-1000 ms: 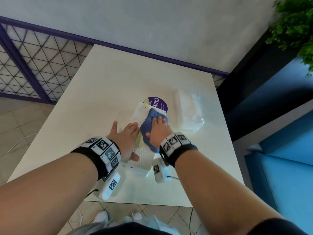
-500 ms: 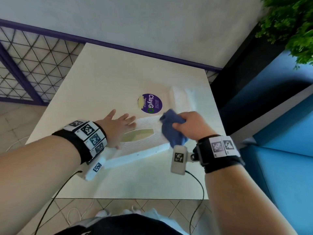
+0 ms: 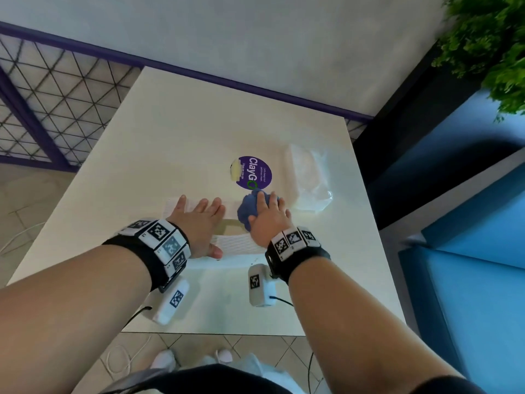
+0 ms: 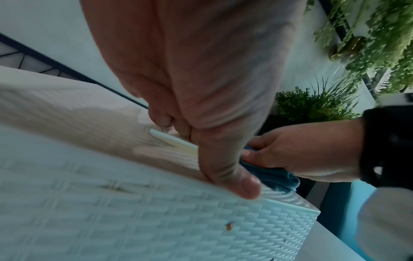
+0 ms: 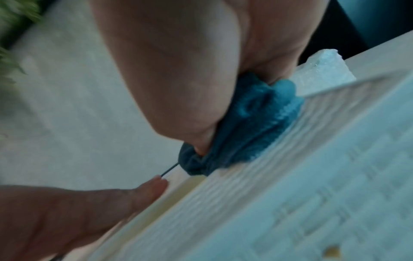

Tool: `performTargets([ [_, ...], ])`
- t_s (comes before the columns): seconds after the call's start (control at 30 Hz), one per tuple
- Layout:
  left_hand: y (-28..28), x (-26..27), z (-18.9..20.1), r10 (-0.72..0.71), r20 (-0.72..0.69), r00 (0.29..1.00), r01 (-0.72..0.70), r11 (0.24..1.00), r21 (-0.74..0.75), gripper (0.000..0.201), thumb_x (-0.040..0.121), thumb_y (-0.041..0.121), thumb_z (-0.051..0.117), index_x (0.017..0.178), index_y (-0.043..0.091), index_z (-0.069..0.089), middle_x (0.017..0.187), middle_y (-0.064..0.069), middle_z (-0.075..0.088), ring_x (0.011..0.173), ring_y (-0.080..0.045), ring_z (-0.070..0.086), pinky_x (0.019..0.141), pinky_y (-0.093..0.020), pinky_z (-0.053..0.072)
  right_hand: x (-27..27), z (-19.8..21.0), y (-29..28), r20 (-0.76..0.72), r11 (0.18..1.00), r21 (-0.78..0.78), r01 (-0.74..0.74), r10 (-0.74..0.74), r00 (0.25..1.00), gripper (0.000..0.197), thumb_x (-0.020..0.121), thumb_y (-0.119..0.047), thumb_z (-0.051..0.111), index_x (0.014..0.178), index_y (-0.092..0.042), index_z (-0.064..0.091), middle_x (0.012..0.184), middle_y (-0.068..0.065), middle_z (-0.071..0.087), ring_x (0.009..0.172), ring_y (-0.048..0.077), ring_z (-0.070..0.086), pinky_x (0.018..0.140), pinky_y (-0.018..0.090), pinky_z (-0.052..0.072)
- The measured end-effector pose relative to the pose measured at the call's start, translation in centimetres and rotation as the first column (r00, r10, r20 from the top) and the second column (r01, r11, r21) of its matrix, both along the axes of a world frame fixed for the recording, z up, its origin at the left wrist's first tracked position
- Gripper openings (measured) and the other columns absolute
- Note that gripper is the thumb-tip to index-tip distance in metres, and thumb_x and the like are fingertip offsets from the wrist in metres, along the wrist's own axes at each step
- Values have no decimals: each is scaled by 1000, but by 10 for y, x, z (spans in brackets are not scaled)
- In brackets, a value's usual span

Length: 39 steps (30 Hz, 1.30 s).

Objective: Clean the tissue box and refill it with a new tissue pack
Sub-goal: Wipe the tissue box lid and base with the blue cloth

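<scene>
Your white surface (image 3: pixel 176 132) stands against a pale wall, and a blue seat (image 3: pixel 480 280) is off to your right. The white tissue box (image 3: pixel 235 245) with its woven pattern lies flat on the surface right in front of you, long side across, with its oval slot facing up between your two hands. The new tissue pack (image 3: pixel 308 182), in clear wrap, lies on the surface just past the box, on the right. A round purple sticker (image 3: pixel 254 173) is stuck on the surface beside the pack.

Your left hand (image 3: pixel 200 223) lies flat on top of the box, with the fingers (image 3: pixel 208 204) straight and a little spread and the thumb at the near edge. Your right hand (image 3: pixel 268 220) presses a bunched blue cloth (image 3: pixel 247 210) onto the right part of the box top, next to the slot. Its fingers curl over the cloth and pinch it with the thumb.
</scene>
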<state>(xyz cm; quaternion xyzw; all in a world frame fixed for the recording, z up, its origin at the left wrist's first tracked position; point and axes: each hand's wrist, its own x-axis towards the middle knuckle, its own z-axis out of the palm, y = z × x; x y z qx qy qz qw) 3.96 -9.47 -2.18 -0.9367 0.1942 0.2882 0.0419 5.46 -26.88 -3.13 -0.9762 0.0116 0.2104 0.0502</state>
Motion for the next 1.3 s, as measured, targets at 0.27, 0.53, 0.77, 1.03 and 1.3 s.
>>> performTargets([
  [0.27, 0, 1, -1, 23, -23, 999, -23, 1000, -6, 101, 86, 63, 49, 151, 17, -13, 159, -1, -20, 148, -23, -9, 115, -57, -5, -58, 4, -2, -112, 994, -103, -27, 15, 994, 71, 98, -33, 37, 151, -3, 2, 159, 19, 6, 147, 33, 12, 118, 43, 17],
  [0.53, -3, 1, 2, -17, -23, 1000, 19, 997, 70, 98, 87, 65, 43, 150, 17, -15, 160, -1, -19, 148, -23, -8, 116, -56, -2, -3, 0, 3, -2, 1000, -6, 6, -6, 1000, 68, 99, -33, 37, 152, -13, 1, 161, 13, -1, 148, 31, 1, 119, 44, 12],
  [0.77, 0, 2, 0, 14, -55, 998, -16, 1000, -26, 102, 86, 61, 51, 151, 16, -14, 159, -3, -21, 148, -24, -10, 119, -49, 3, -41, -2, -12, -86, 993, -3, -117, 116, 989, 64, 101, -35, 30, 152, -11, 0, 161, 11, 2, 149, 28, 4, 119, 43, 14],
  [1.03, -1, 1, -1, 0, -43, 999, 0, 1000, -1, 99, 88, 61, 47, 151, 16, -15, 159, -3, -20, 148, -24, -8, 119, -46, 5, -9, 3, 0, -8, 992, -77, -97, 97, 995, 65, 100, -35, 35, 151, -10, 5, 159, 15, 9, 146, 31, 11, 116, 43, 21],
  [1.3, -1, 4, 2, 9, -79, 997, -12, 999, -36, 103, 86, 59, 53, 151, 15, -14, 159, -4, -21, 148, -25, -9, 120, -46, 7, -25, -2, -11, -6, 997, -72, -26, 26, 1000, 65, 100, -34, 37, 152, -9, 6, 158, 13, 13, 144, 30, 20, 114, 41, 24],
])
